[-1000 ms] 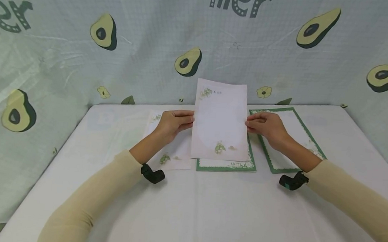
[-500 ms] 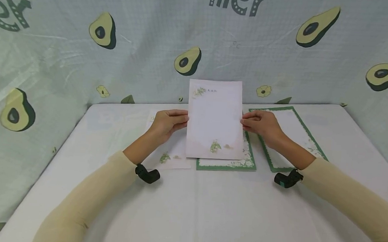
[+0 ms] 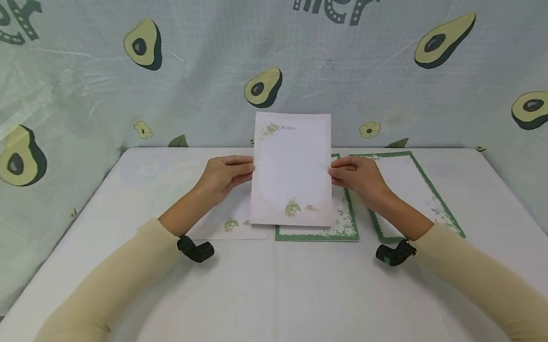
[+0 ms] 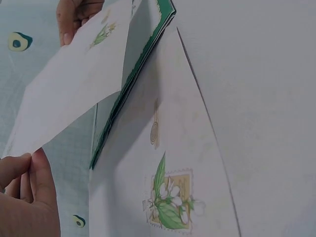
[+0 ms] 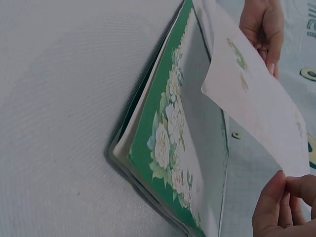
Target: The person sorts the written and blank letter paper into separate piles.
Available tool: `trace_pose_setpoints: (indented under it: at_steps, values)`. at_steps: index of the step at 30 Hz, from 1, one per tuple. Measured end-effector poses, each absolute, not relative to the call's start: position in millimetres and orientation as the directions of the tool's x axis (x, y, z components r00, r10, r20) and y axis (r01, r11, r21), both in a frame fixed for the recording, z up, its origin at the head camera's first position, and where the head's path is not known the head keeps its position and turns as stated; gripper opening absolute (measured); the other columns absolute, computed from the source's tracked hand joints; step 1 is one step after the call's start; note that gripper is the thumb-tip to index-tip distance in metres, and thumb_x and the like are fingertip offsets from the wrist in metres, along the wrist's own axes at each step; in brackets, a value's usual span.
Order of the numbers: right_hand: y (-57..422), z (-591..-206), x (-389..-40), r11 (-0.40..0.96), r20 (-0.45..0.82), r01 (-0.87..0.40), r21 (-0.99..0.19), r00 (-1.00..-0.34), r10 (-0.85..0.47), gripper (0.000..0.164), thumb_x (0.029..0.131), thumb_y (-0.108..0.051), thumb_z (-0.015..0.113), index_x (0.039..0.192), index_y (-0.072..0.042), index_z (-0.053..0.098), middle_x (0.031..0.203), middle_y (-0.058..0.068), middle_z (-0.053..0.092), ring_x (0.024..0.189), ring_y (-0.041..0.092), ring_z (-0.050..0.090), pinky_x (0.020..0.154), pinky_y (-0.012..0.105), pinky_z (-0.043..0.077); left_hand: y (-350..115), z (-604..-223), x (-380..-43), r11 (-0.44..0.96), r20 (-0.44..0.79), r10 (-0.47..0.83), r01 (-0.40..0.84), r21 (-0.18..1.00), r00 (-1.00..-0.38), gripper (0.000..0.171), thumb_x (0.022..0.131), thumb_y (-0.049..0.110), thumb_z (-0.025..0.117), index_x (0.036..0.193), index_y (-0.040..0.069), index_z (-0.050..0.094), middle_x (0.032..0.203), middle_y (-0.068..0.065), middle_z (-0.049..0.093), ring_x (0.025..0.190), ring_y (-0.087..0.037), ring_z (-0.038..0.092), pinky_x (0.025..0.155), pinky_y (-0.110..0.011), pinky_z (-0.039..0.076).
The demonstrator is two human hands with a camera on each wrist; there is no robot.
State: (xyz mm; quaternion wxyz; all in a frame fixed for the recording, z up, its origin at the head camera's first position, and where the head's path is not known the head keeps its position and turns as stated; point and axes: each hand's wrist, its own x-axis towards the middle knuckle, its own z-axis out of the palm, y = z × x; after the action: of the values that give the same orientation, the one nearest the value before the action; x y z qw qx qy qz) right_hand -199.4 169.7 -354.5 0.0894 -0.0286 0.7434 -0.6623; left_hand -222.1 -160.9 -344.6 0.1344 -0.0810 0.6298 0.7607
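A pale sheet of paper point(image 3: 293, 167) with small leaf prints is held up between both hands. My left hand point(image 3: 226, 174) pinches its left edge, thumb against fingers, as the left wrist view shows. At the opposite edge, my right hand point(image 3: 359, 177) pinches the paper the same way. Below and behind the sheet lies a stack of green-bordered paper point(image 3: 346, 225), partly covered by it in the head view; white flowers run along its border point(image 5: 170, 128). To the left, another leaf-printed sheet point(image 4: 168, 133) lies flat on the table, partly under the left forearm and held sheet.
A second green-bordered sheet point(image 3: 414, 185) lies at the right, partly behind the right forearm. White cloth covers the table point(image 3: 275, 296). An avocado-print curtain point(image 3: 205, 57) hangs behind the table's back edge. Each wrist wears a black camera point(image 3: 196, 249).
Both hands have carried the held sheet leftward, from over the green-bordered stack to partly over the flat sheet at left. More of the stack's right side shows. Both hands keep their grip.
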Motion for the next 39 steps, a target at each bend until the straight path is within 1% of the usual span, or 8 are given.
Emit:
trace_pose_setpoints:
  at_steps: [7,13,20,26,30,34,39]
  values:
    - [156.8,-355.7,-201.7,0.083,-0.086,0.072,-0.994,-0.980,-0.180,0.032,0.099,-0.008,0.066,0.125,0.010,0.058,0.103,0.003,0.070,0.091,0.009,0.072,0.090,0.028,0.061,-174.8,-343.9,-218.9,-0.149,-0.289,0.090,-0.300,0.942,-0.953,0.037,0.094,-0.003,0.071,0.130,-0.006,0.063,0.105,-0.005,0.072,0.090,-0.013,0.072,0.089,-0.027,0.061]
    - [146.1,-356.3,-205.3,0.063,-0.112,0.103,-0.993,-0.980,-0.164,0.031,0.100,-0.008,0.066,0.126,0.007,0.059,0.106,0.006,0.069,0.091,0.010,0.071,0.090,0.029,0.061,-183.6,-341.9,-217.9,-0.145,-0.289,0.084,-0.299,0.943,-0.954,0.039,0.094,-0.002,0.071,0.132,-0.007,0.062,0.103,-0.004,0.072,0.089,-0.012,0.072,0.087,-0.025,0.061]
    - [133.3,-362.0,-209.1,-0.005,-0.108,0.111,-0.994,-0.980,-0.165,0.029,0.099,-0.007,0.066,0.124,0.007,0.060,0.107,0.008,0.067,0.093,0.012,0.070,0.089,0.027,0.061,-195.9,-338.7,-212.3,-0.135,-0.279,0.068,-0.286,0.949,-0.958,0.030,0.093,-0.001,0.072,0.123,-0.001,0.068,0.107,-0.004,0.070,0.091,-0.012,0.072,0.088,-0.024,0.061]
    - [121.7,-365.7,-209.5,-0.025,-0.113,0.119,-0.993,-0.978,-0.175,0.028,0.099,-0.008,0.066,0.122,0.006,0.061,0.113,0.012,0.064,0.098,0.015,0.069,0.091,0.028,0.061,-206.7,-337.6,-204.9,-0.126,-0.286,0.068,-0.292,0.948,-0.956,0.027,0.094,0.000,0.071,0.121,0.000,0.068,0.110,-0.004,0.069,0.091,-0.011,0.072,0.090,-0.025,0.060]
    - [114.7,-365.6,-209.3,-0.033,-0.108,0.116,-0.993,-0.977,-0.183,0.028,0.100,-0.008,0.066,0.124,0.006,0.061,0.116,0.013,0.064,0.100,0.016,0.068,0.091,0.028,0.061,-212.2,-337.1,-202.5,-0.130,-0.293,0.059,-0.298,0.946,-0.954,0.022,0.094,0.001,0.071,0.117,0.003,0.070,0.109,-0.003,0.069,0.091,-0.011,0.072,0.091,-0.025,0.060]
    - [107.4,-365.8,-210.1,-0.042,-0.097,0.106,-0.993,-0.979,-0.182,0.029,0.100,-0.008,0.066,0.125,0.006,0.061,0.116,0.014,0.065,0.100,0.017,0.068,0.090,0.028,0.061,-216.9,-336.3,-201.0,-0.133,-0.295,0.049,-0.299,0.945,-0.954,0.020,0.094,0.001,0.071,0.114,0.004,0.071,0.109,-0.002,0.069,0.092,-0.011,0.072,0.091,-0.025,0.059]
    - [99.6,-363.8,-210.2,-0.061,-0.085,0.095,-0.994,-0.984,-0.154,0.026,0.098,-0.007,0.067,0.121,0.006,0.063,0.111,0.013,0.067,0.096,0.016,0.070,0.089,0.028,0.061,-222.4,-333.9,-199.8,-0.145,-0.296,0.043,-0.300,0.943,-0.954,0.014,0.094,0.001,0.071,0.107,0.007,0.073,0.106,-0.002,0.071,0.091,-0.011,0.073,0.090,-0.025,0.060]
